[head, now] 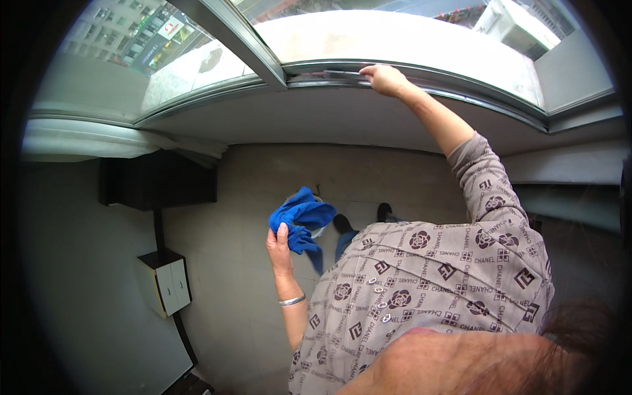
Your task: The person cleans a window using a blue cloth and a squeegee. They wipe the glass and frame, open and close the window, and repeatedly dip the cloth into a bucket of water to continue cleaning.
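My left hand grips a bunched blue cloth, held up over the floor with one end hanging down. Behind the cloth, a pale round rim, perhaps of a bucket, shows only in part. Reaching far forward, my right hand is at the metal sliding-window track. Its fingers are closed on a thin flat blade-like tool that points left along the channel. The tool is blurred, so its exact kind is unclear.
A metal window upright stands left of my right hand. Beyond the track lies a bright outer ledge. White curtain fabric hangs at the left, above a dark cabinet. Farther down is a small white-doored cabinet. My dark shoes are on the tiled floor.
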`<act>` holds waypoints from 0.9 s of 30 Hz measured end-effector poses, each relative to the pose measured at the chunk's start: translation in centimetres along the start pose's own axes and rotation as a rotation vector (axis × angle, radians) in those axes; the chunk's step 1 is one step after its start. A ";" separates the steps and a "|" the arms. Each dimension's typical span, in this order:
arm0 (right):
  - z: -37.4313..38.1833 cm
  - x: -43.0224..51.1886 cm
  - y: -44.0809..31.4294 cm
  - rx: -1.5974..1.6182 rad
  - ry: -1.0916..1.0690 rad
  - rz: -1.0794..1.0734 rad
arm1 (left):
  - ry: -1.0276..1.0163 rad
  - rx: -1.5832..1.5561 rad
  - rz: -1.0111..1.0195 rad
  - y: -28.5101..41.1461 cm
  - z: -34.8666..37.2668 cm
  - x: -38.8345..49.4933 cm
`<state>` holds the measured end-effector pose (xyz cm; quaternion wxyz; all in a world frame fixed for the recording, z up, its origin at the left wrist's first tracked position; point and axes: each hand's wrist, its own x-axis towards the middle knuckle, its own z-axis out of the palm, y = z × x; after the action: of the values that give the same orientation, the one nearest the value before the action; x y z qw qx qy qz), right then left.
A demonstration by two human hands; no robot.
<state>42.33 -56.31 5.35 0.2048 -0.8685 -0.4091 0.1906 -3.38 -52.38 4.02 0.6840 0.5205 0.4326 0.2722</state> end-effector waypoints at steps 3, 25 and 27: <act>-0.8 2.0 -1.4 0.018 -0.118 0.075 | -0.038 0.153 0.047 0.2 -1.2 0.1; 9.7 -19.9 -5.0 0.329 0.172 0.175 | -0.465 0.351 0.017 2.8 -6.4 9.4; 10.4 -23.0 -4.4 0.392 0.222 0.255 | -0.403 0.357 0.298 5.2 -3.3 11.8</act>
<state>20.75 -69.78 2.59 0.3872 -0.8724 -0.2267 0.1941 -0.27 -39.48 5.03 0.6063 0.7336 0.2484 0.1804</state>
